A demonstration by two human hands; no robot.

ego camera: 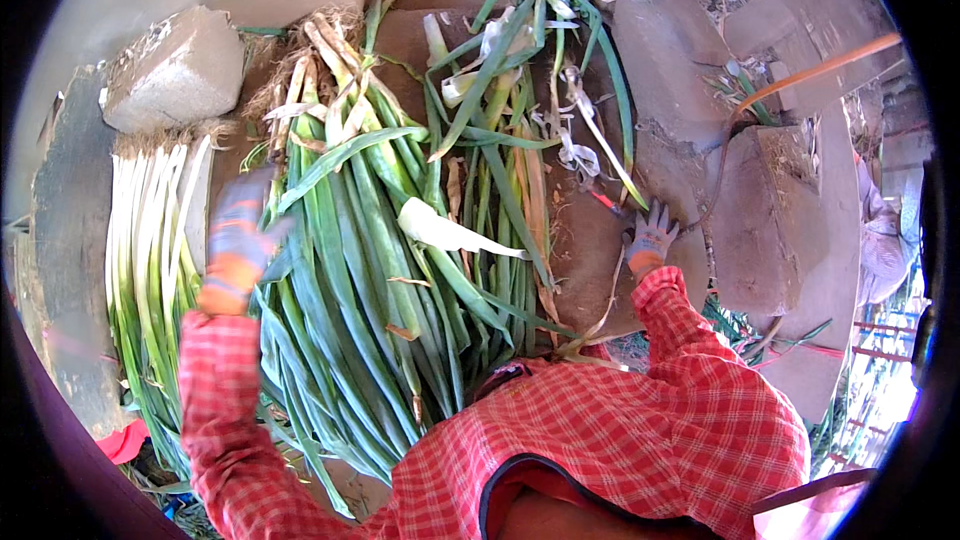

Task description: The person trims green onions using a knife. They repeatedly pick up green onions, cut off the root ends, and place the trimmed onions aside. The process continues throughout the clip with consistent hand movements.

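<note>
My left hand (241, 240), in a grey and orange glove, is blurred over the left edge of a large pile of green onions (360, 240). I cannot tell whether it holds a leaf. To its left lies a row of green onions with clean white stalks (154, 202), roots toward the far side. My right hand (651, 235), gloved alike, rests low with fingers spread. Beside its fingertips is a thin tool with a red part (604, 199), partly hidden by the hand. A peeled white-and-green stalk (604, 139) ends just above those fingers.
Concrete blocks stand at far left (176, 71) and right (761, 217). An orange hose (817, 75) curves down toward my right hand. Stripped leaves (510, 52) heap at the back. At the right edge there is grey cloth (885, 240), possibly another person's clothing.
</note>
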